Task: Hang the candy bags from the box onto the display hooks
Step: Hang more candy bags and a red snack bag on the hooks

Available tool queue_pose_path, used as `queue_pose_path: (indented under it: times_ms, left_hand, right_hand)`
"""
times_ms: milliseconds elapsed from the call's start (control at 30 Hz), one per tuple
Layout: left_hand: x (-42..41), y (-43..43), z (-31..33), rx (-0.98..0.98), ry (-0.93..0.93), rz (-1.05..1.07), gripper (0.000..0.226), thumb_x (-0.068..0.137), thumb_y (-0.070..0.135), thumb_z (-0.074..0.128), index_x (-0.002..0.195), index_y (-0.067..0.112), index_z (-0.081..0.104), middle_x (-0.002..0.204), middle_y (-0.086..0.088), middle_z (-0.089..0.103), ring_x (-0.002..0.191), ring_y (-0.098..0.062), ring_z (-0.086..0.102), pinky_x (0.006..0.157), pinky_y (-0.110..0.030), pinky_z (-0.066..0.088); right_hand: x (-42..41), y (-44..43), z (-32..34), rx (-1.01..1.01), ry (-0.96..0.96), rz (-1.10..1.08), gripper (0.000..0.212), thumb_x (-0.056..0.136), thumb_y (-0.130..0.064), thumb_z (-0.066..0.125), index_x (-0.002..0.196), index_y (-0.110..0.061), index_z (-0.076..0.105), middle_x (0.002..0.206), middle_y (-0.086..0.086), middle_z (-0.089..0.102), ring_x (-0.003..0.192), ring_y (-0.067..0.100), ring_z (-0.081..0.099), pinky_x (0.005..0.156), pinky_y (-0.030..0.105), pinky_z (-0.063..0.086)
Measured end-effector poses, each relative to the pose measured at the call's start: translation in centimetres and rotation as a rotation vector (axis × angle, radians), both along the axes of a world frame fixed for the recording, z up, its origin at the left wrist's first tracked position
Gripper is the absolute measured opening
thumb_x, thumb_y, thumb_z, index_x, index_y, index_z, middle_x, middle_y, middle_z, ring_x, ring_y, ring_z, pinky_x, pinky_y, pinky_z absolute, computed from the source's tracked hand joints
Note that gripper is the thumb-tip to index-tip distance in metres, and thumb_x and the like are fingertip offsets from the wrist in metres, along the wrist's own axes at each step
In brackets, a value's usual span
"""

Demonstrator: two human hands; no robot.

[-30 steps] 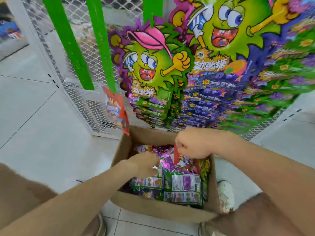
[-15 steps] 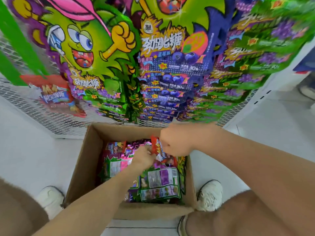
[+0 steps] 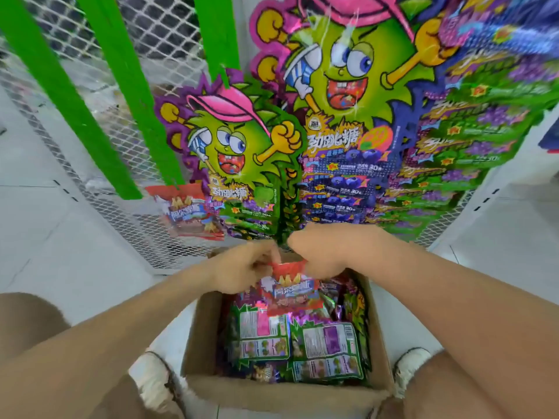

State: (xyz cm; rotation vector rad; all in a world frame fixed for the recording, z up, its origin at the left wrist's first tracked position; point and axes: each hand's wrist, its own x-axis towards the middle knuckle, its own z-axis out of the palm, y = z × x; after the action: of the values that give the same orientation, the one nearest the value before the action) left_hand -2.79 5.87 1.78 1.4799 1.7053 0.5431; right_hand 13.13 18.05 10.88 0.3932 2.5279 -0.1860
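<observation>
The left hand [image 3: 242,267] and the right hand [image 3: 320,252] are both pinching the top edge of a red candy bag [image 3: 292,293], holding it over the far edge of the box [image 3: 272,394]. It is looking light, soft and crinkly, so the top strip seems best to hold. Big green bags [image 3: 242,164] are hanging just above, maybe getting in the way.

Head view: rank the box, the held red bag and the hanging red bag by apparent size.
1. Box.
2. Held red bag and hanging red bag: look about alike; the held one is nearer the camera, so unranked.
</observation>
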Motion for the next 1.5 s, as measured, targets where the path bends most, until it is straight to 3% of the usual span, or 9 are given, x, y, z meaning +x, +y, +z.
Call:
queue_pose_path:
  times_ms: [133,267,400,533,700,933,1100,1333,1500]
  left_hand:
    - [-2.1,-2.0,6.6,0.098,-0.01,0.06,0.029,0.101,-0.015,0.047,0.105,0.009,0.063,0.093,0.002,0.068,0.084,-0.004,0.065,0.075,-0.021,0.048]
    - [-3.7,-4.0,9.9,0.197,0.028,0.222,0.029,0.103,-0.008,0.05,0.103,0.016,0.066,0.097,-0.002,0.071,0.096,-0.036,0.065,0.08,-0.044,0.052]
    - [-5.5,-4.8,11.5,0.342,0.119,0.607,0.019,0.096,0.006,0.067,0.11,0.019,0.066,0.107,0.003,0.07,0.099,-0.022,0.069,0.085,-0.036,0.056]
    - [-7.8,-5.1,12.8,0.443,0.183,0.989,0.048,0.092,0.009,0.067,0.136,0.01,0.05,0.128,-0.005,0.06,0.111,-0.025,0.063,0.094,-0.045,0.055]
    - [-9.2,-4.3,13.0,0.45,0.119,0.962,0.052,0.091,0.007,0.068,0.14,0.006,0.049,0.123,0.0,0.06,0.119,-0.022,0.061,0.106,-0.045,0.051]
    - [-10.7,-4.2,11.9,0.454,0.184,0.889,0.01,0.098,0.029,0.067,0.104,0.021,0.069,0.091,-0.002,0.073,0.086,-0.023,0.068,0.085,-0.046,0.058]
    - [-9.7,-6.3,12.4,0.398,0.266,0.697,0.037,0.106,0.036,0.059,0.08,0.011,0.063,0.071,-0.009,0.06,0.068,-0.024,0.056,0.067,-0.041,0.045]
    - [-8.5,-8.9,14.4,0.252,0.134,0.622,0.043,0.104,0.045,0.059,0.093,0.005,0.07,0.083,-0.022,0.068,0.073,-0.022,0.057,0.077,-0.047,0.051]
    - [-7.4,-11.3,15.3,0.269,0.027,0.636,0.053,0.103,0.055,0.052,0.096,0.008,0.074,0.092,-0.011,0.078,0.084,-0.029,0.068,0.103,-0.053,0.051]
  right_hand:
    - [-1.3,-1.6,1.3,-0.048,0.165,0.024,0.024,0.095,-0.021,0.062,0.081,-0.001,0.063,0.064,0.008,0.047,0.063,0.029,0.046,0.05,0.033,0.033]
    - [-2.1,-2.0,1.8,-0.252,0.48,-0.163,0.035,0.09,-0.023,0.068,0.067,0.0,0.057,0.054,0.009,0.04,0.05,0.019,0.032,0.05,0.035,0.027]
    - [-2.9,-3.1,2.1,-0.289,0.698,-0.292,0.03,0.092,-0.026,0.068,0.072,-0.004,0.068,0.058,0.01,0.058,0.051,0.02,0.046,0.046,0.027,0.033]
    - [-3.5,-4.0,2.0,-0.243,0.787,-0.291,0.031,0.095,-0.031,0.067,0.072,-0.009,0.067,0.06,0.011,0.065,0.057,0.025,0.06,0.058,0.039,0.048]
    - [-4.6,-4.0,1.6,-0.209,0.859,-0.27,0.037,0.098,-0.035,0.065,0.069,-0.013,0.058,0.058,0.008,0.059,0.054,0.023,0.053,0.056,0.044,0.047]
    - [-6.6,-4.8,1.7,-0.215,0.927,-0.184,0.036,0.1,-0.036,0.064,0.071,-0.019,0.052,0.06,-0.004,0.05,0.062,0.018,0.047,0.06,0.039,0.044]
    - [-7.0,-5.3,1.9,-0.24,0.981,-0.216,0.037,0.101,-0.04,0.064,0.071,-0.02,0.052,0.06,-0.004,0.05,0.065,0.024,0.046,0.064,0.037,0.044]
    - [-7.5,-6.4,2.7,-0.408,1.046,-0.273,0.029,0.102,-0.038,0.065,0.085,-0.015,0.073,0.07,0.01,0.069,0.064,0.028,0.061,0.064,0.041,0.051]
    - [-8.0,-8.3,3.9,-0.454,1.114,-0.346,0.04,0.102,-0.033,0.066,0.065,-0.02,0.058,0.054,0.005,0.05,0.053,0.024,0.04,0.056,0.037,0.037]
